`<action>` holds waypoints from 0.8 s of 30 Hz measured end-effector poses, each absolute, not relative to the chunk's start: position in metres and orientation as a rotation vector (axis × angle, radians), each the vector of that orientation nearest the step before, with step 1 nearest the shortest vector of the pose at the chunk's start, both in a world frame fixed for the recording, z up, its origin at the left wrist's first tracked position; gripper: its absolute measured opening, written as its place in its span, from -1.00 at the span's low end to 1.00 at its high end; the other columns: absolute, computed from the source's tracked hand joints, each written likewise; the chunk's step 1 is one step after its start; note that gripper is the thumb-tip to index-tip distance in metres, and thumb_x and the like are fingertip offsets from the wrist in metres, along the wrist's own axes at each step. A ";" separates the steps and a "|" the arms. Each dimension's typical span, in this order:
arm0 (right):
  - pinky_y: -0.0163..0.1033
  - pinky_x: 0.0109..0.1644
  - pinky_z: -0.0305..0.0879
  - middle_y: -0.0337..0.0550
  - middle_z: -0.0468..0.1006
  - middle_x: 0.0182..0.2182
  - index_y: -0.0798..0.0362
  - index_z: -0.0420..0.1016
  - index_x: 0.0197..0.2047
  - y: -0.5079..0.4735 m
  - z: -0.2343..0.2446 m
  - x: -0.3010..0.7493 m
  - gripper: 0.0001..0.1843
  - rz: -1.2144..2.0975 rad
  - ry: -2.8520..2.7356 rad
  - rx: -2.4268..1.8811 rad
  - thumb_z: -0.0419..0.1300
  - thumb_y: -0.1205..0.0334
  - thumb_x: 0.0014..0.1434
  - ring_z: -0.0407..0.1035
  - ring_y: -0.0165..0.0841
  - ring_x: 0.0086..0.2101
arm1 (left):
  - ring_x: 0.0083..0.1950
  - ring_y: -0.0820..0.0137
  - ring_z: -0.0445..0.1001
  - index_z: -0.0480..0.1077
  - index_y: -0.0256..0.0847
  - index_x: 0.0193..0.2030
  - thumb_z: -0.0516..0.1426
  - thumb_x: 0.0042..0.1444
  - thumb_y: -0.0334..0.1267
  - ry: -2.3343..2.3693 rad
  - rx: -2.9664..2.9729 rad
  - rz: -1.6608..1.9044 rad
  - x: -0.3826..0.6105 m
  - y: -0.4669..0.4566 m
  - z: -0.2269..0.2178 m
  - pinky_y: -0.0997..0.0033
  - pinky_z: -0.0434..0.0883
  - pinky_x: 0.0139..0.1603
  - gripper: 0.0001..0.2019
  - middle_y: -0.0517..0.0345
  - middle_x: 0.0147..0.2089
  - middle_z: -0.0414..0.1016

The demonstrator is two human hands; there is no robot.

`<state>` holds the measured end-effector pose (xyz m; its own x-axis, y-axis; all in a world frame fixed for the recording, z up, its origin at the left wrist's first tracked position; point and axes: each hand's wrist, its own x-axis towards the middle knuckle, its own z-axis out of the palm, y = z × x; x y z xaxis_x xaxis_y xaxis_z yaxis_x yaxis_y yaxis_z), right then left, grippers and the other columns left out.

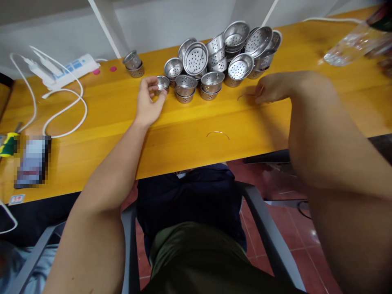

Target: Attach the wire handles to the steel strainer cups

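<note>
My left hand (150, 100) curls its fingers and thumb about a small perforated metal cup (163, 83), at the left front of a cluster of similar cups. My right hand (272, 89) is closed, pinching one end of a thin curved wire (244, 95) just above the table, right of the cluster. Another curved wire (217, 132) lies alone on the wood nearer to me. Behind and between my hands, perforated metal cups (196, 59) are stacked and heaped, some tilted. Two more nested cups (134, 64) stand apart, beyond my left hand.
The yellow wooden table (177, 143) carries a white power strip (73, 71) with cables at the back left. A blurred phone (32, 161) and a yellow-green handled tool (8, 145) lie at the left. A clear plastic bottle (352, 45) lies at the back right. Grey panels bound the rear.
</note>
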<state>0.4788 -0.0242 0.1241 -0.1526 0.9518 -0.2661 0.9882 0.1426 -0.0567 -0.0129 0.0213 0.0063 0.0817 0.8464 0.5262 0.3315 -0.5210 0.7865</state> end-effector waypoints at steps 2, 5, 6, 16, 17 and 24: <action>-0.07 -0.23 0.40 -0.02 0.72 -0.30 0.06 0.73 -0.20 -0.027 0.118 0.484 -0.91 -0.252 2.111 1.931 0.53 0.33 0.35 0.51 -0.18 -0.40 | 0.38 -0.13 0.64 0.44 0.11 0.30 0.45 0.22 0.69 1.148 1.905 1.433 -0.013 0.022 0.005 -0.32 0.62 0.43 -0.15 -0.06 0.37 0.61; -0.07 -0.14 0.39 0.06 0.74 -0.13 0.09 0.77 -0.03 -0.036 0.116 0.479 -0.96 -0.183 2.064 1.926 0.44 0.32 0.50 0.57 -0.14 -0.24 | 0.38 -0.16 0.65 0.46 0.08 0.28 0.50 0.30 0.56 1.130 1.907 1.439 -0.014 0.026 0.001 -0.32 0.63 0.45 -0.24 -0.11 0.34 0.60; -0.07 -0.13 0.39 0.08 0.74 -0.12 0.10 0.77 -0.02 -0.038 0.116 0.475 -0.94 -0.176 2.067 1.913 0.43 0.30 0.52 0.58 -0.12 -0.20 | 0.39 -0.15 0.65 0.46 0.08 0.28 0.51 0.33 0.51 1.133 1.908 1.438 -0.015 0.027 0.000 -0.32 0.62 0.47 -0.28 -0.11 0.34 0.59; -0.06 -0.05 0.40 0.34 0.72 0.01 0.23 0.73 0.07 -0.030 0.121 0.437 -0.70 -0.076 1.989 1.669 0.45 0.10 0.57 0.66 0.12 -0.02 | 0.33 -0.11 0.67 0.48 0.02 0.27 0.52 0.40 0.39 1.148 1.916 1.427 -0.016 0.022 0.003 -0.31 0.62 0.50 -0.35 -0.13 0.32 0.60; -0.06 -0.06 0.41 0.29 0.72 -0.03 0.20 0.72 0.04 -0.030 0.121 0.437 -0.71 -0.088 1.994 1.653 0.44 0.09 0.59 0.66 0.10 -0.04 | 0.32 -0.10 0.67 0.48 0.01 0.27 0.52 0.40 0.39 1.149 1.916 1.429 -0.015 0.021 0.003 -0.30 0.62 0.51 -0.36 -0.13 0.32 0.60; 0.00 -0.02 0.47 -0.04 0.64 -0.29 0.07 0.70 -0.22 -0.021 0.118 0.457 -0.80 -0.237 2.182 1.765 0.52 0.24 0.48 0.59 -0.04 -0.20 | 0.34 -0.08 0.66 0.49 0.03 0.27 0.56 0.40 0.32 1.137 1.894 1.399 -0.015 0.021 0.002 -0.27 0.61 0.53 -0.39 -0.13 0.33 0.60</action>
<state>0.4572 -0.0212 0.1179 -0.1828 0.9187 -0.3502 0.9724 0.2215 0.0734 -0.0146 0.0210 0.0019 0.1137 0.8563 0.5037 0.3178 -0.5117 0.7982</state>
